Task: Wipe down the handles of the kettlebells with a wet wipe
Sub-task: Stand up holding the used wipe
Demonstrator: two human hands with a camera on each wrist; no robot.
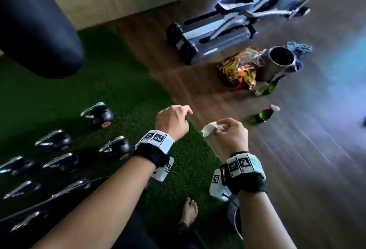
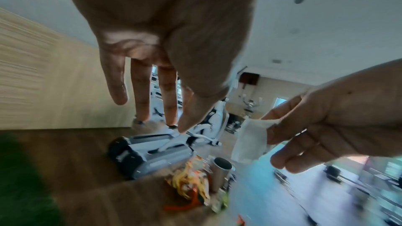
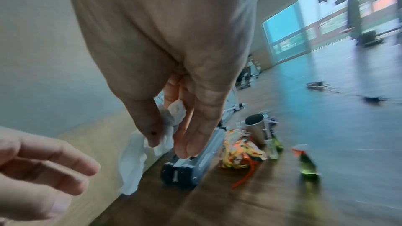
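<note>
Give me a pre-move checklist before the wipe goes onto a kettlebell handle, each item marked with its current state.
1. Wet wipe in hand: ok, right hand pinches it.
2. Left hand free: ok, fingers relaxed, holding nothing.
3. Kettlebells within view: ok, on the green turf, left of the hands.
4. Wipe on a handle: not ok, it is in mid-air.
5. Wipe moisture: cannot tell.

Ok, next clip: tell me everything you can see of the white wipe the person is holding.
The wet wipe is a small white sheet, soft and crumpled, looking like thin fibrous cloth. The right hand pinches its upper part between thumb and fingers; the rest hangs loose below the fingers, creased and partly folded. It is held in the air above the edge where the green turf meets the wooden floor. The left hand is close beside it but not touching. Whether it is damp cannot be told.
</note>
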